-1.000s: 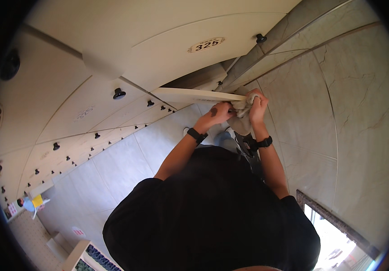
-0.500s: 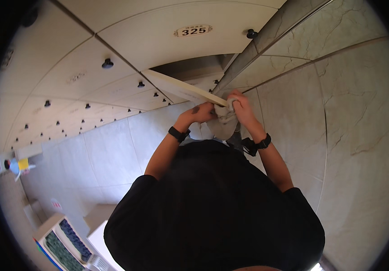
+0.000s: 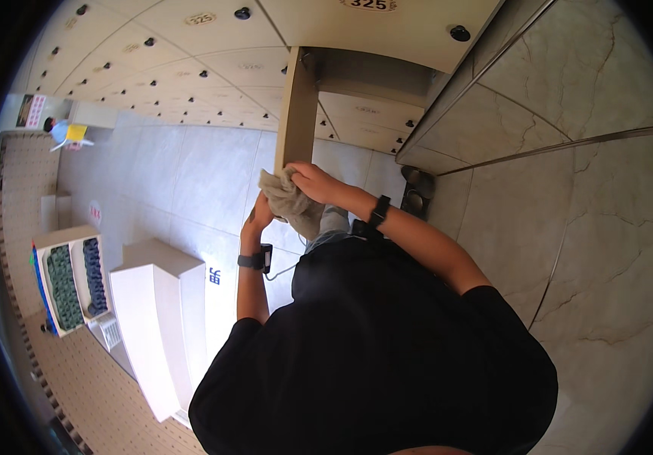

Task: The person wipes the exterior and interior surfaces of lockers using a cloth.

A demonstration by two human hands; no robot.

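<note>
A beige cloth (image 3: 290, 199) is bunched over the near edge of an opened locker door (image 3: 295, 125), which is cream-coloured and swung out toward me. My right hand (image 3: 316, 184) is closed on the cloth from the right, its fingers pressed against the door's edge. On the left side of the cloth, my left hand (image 3: 260, 213) touches it, but its fingers are hidden behind the folds. Behind the door is the locker's compartment (image 3: 372, 78), dark inside.
Rows of cream lockers (image 3: 167, 57) with black knobs run off to the left. Marbled wall tiles (image 3: 554, 220) stand at the right. A pair of dark shoes (image 3: 416, 189) is near the wall. At lower left are a white box-like bench (image 3: 148, 334) and a divided bin (image 3: 69, 277) holding green and blue items.
The locker door stands wider open, swung to the left. Both hands and the cloth have moved left with its edge, and my view has turned, bringing the bench and bin further in.
</note>
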